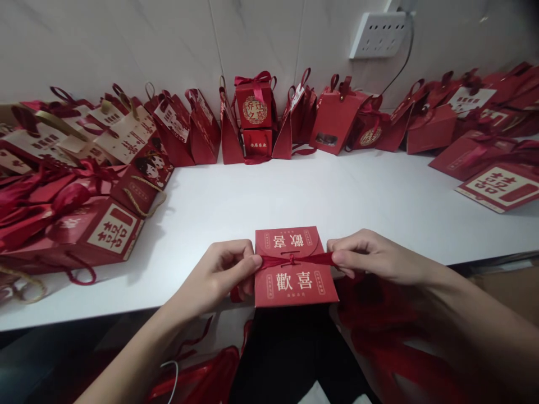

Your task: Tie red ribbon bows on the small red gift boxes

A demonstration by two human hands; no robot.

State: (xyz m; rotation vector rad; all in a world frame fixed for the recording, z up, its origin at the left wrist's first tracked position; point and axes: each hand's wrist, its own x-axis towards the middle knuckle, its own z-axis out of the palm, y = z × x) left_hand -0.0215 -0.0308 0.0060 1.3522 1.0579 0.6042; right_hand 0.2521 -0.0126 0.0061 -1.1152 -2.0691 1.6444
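Observation:
A red gift box with pale printed characters sits at the front edge of the white table, close to my body. Across its top runs a dark red ribbon, knotted at the middle over the slotted flap. My left hand pinches one end of the ribbon at the box's left side. On the opposite side, my right hand pinches the other end between thumb and fingers. The ribbon is stretched straight between both hands. Part of its loose length hangs below my left hand.
Several red gift boxes with handles line the back of the white table. More ribboned boxes are piled at left, others at right. A power strip with a cable is on the tiled wall. Red bags lie below the edge.

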